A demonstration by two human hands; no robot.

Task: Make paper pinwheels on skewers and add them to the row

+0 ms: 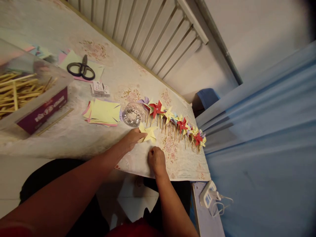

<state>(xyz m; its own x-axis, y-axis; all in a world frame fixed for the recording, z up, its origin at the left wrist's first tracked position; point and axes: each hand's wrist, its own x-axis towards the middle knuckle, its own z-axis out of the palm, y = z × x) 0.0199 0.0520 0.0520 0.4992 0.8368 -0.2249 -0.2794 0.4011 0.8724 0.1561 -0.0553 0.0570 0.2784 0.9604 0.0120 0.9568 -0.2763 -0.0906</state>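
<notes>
My left hand (135, 136) is closed on a pale yellow paper pinwheel (149, 134), gripping its left side just above the table. My right hand (157, 158) is curled shut to the lower right of the pinwheel, apart from it; whatever its fingers may hold is hidden. Beyond my left hand is a clear round dish (132, 116) of small shiny metal pieces. Left of the dish lies a stack of yellow and pink paper squares (103, 112) with slit corners. A long row of finished pinwheels (182, 125) on sticks, red, yellow and purple, stretches to the right.
Black-handled scissors (83, 69) rest on more paper, with small white boxes (99, 88) nearby. At the left stands a plastic bin (53, 102) of wooden sticks. A railing (145, 36) borders the back edge; a blue curtain (259, 148) and a power strip (207, 194) are at right.
</notes>
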